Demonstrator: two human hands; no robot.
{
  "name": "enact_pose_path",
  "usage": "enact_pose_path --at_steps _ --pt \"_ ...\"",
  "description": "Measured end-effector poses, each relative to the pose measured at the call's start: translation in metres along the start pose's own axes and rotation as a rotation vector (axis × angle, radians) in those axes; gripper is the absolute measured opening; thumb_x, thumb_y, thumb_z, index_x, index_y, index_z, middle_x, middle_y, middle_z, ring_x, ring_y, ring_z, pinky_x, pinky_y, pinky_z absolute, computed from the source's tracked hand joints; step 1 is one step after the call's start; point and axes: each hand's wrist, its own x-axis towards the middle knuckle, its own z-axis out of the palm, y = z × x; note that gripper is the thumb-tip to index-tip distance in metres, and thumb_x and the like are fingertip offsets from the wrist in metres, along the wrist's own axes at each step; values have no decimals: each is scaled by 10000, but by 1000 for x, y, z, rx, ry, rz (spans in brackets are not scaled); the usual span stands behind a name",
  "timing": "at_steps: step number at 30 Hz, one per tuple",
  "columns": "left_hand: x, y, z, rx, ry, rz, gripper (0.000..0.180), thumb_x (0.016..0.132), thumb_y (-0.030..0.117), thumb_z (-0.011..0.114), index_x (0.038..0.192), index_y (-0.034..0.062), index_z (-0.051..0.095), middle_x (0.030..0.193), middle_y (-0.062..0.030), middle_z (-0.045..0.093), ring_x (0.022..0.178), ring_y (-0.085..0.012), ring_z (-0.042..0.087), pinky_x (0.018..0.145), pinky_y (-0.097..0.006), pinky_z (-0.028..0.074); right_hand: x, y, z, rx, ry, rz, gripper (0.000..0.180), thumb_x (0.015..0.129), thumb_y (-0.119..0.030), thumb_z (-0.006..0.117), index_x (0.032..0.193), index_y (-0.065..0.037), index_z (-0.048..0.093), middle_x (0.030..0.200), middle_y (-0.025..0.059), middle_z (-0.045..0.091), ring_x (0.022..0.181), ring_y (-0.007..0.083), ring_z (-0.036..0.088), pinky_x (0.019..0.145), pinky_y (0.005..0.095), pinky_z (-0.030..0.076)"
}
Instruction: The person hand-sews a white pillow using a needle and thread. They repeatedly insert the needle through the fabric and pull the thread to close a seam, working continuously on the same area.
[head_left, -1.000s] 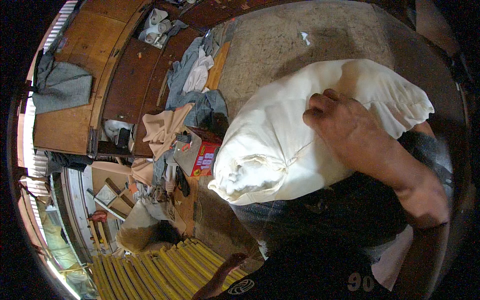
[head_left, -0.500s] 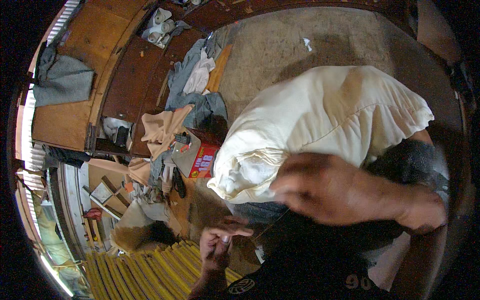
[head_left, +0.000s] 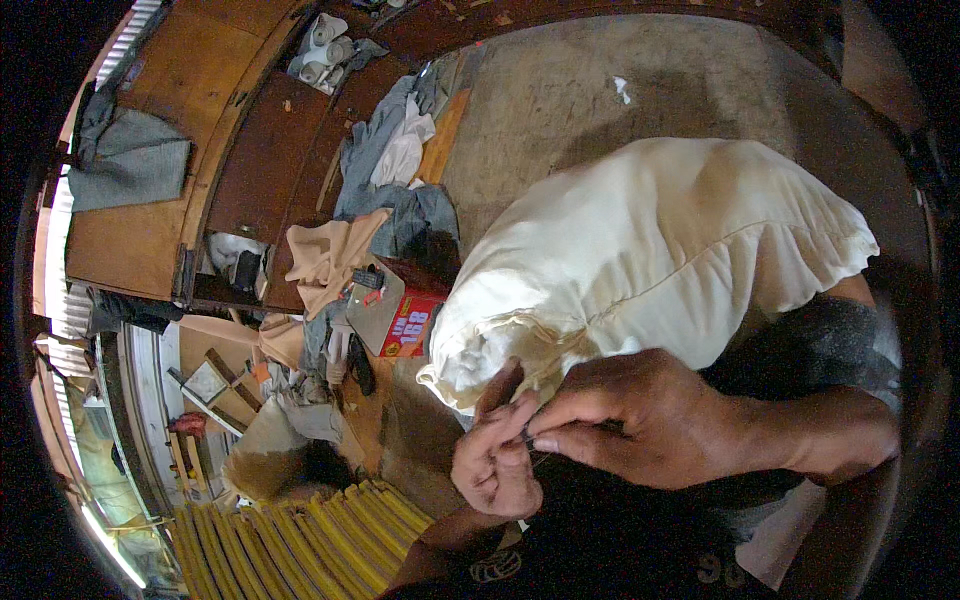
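Note:
A cream cloth cushion, plump with filling, lies across my lap. Its left end gapes, and white stuffing shows inside the gathered cloth rim. Just below that opening both my hands meet, fingertip to fingertip. My right hand is closed in a pinch of thumb and forefinger. My left hand has its fingers bent together with one finger raised in front of the cushion's rim. Something small and dark seems to sit between the fingertips, too small to name.
A red and grey box stands left of the cushion with small items on top. Grey and white cloths lie beyond it, and beige cloth nearby. Yellow ribbed material is at lower left. Wooden cabinets line the left.
My left hand has risen to the right, up to the cushion's opening. My right hand has dropped slightly from the cushion's rim, and the two now meet at the fingertips.

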Motion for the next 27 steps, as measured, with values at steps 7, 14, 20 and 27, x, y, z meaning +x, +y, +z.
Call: enact_pose_path --at_steps 7,14,20,27 --pt "37 2 1 141 -78 99 495 1074 302 517 1401 -64 455 1410 -365 524 1339 -440 533 1145 -534 389 7 -12 -17 479 195 106 160 1013 -127 661 999 28 702 929 27 734 872 96 649 771 289 539" --pt "103 4 -2 828 -389 168 230 865 67 744 1094 45 749 1099 -134 733 1076 -345 653 993 -442 481 7 -14 -61 -39 467 152 115 968 -108 712 979 4 690 871 21 700 724 66 592 652 228 475" --pt "100 -6 -3 800 -329 80 199 851 82 768 1049 66 758 1066 -114 720 1014 -317 653 920 -413 489 10 7 -56 -262 417 128 114 941 -115 721 924 -4 703 779 45 688 696 82 589 606 275 462" --pt "100 -2 4 877 -345 40 152 843 82 774 993 73 755 995 -92 702 957 -296 646 889 -405 480 15 17 -49 -261 374 146 124 954 -126 707 944 -3 694 760 78 678 695 99 596 601 303 475"
